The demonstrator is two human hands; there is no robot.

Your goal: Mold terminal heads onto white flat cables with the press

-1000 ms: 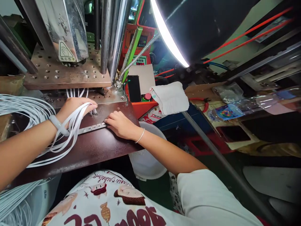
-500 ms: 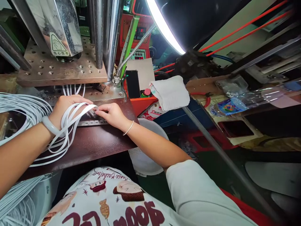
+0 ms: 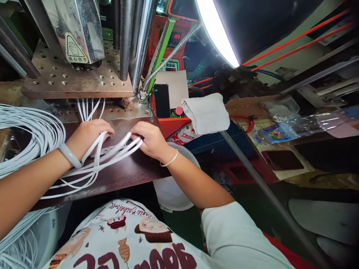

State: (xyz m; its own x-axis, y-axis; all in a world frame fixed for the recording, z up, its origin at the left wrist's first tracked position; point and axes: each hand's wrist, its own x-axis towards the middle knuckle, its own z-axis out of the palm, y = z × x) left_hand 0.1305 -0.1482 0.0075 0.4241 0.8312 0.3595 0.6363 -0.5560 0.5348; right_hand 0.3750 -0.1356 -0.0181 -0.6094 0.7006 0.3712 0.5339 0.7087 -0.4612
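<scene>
White cables [image 3: 92, 172] loop over the brown table edge between my hands. My left hand [image 3: 89, 136] is closed round some of them, just in front of the press plate [image 3: 81, 87]. Several strands run from under that plate down to my left fingers. To the right, my right hand [image 3: 150, 138] pinches the ends of several cables, its fingers pressed together. A metal strip [image 3: 108, 149] lies on the table below and between the hands, partly covered by the cables.
A large coil of white cable [image 3: 42, 130] lies at the left, with more in a tub [image 3: 47, 228] below. A phone [image 3: 162, 101], a red button [image 3: 178, 111] and a white cloth [image 3: 207, 114] on a bar are to the right. A white bucket [image 3: 176, 190] stands below the table.
My right hand has moved right and drawn cable ends away from my left hand. The loop that hung over my left wrist has opened out. The view has shifted slightly.
</scene>
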